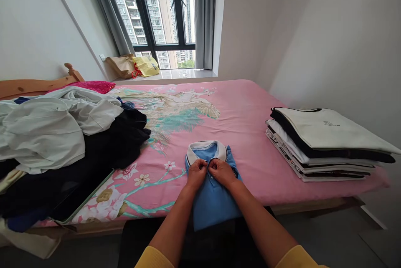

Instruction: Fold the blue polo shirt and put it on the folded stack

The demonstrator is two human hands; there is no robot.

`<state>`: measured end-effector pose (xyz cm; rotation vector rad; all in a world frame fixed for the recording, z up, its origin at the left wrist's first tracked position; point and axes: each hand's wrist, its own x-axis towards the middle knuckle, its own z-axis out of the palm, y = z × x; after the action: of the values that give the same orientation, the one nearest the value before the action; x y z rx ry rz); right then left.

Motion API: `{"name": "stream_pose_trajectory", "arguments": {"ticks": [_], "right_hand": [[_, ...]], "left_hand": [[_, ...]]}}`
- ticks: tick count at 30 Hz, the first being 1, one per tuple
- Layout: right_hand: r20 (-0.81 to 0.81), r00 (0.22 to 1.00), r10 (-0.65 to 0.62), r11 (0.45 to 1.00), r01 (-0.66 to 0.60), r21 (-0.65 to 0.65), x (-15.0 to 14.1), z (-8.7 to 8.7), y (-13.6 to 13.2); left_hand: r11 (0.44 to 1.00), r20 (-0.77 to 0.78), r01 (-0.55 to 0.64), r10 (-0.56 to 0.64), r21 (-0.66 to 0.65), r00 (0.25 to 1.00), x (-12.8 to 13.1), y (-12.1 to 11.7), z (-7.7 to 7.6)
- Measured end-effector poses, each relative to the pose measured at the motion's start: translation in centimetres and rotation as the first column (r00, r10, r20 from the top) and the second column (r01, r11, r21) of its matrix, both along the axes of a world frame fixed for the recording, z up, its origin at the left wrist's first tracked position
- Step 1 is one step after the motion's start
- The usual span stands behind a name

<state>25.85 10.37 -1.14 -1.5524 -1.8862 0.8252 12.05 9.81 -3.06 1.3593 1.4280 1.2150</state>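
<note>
shirt, blue with a pale collar, lies front up on the near side of the pink bed, with its low end at the bed's edge. the left hand and the right hand are close together at the neck, just under the collar. each hand has a small, tight pinch on the cloth, thumb and finger pressed close, one on each side of the front. it looks like work on a button, but the fingers hide that spot, so i cannot tell if a button is in them. to do this well, keep both sides level, so the collar tips match. hold the hole side flat and still with one hand, and tip the button through with the other thumb. be soft, as a hard tug could pull the neck crooked or make creases. keep the low end from sliding off the bed. the messy heap of clothes and the neat pile of folded clothes are well apart from the shirt, one on each side.
</note>
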Motion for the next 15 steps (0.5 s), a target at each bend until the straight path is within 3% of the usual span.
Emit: {"name": "stream_pose_trajectory", "arguments": {"ticks": [7,15], "right_hand": [[0.091,0.993,-0.07,0.996,0.065,0.059,-0.7,-0.5,-0.1],[0.197,0.976,-0.096,0.995,0.092,0.03,-1.2,-0.3,0.2]], "left_hand": [[0.997,0.045,0.004,0.0,-0.081,0.999,0.3,-0.3,0.4],[0.994,-0.041,-0.073,0.069,-0.085,0.997,0.3,-0.1,0.2]]}}
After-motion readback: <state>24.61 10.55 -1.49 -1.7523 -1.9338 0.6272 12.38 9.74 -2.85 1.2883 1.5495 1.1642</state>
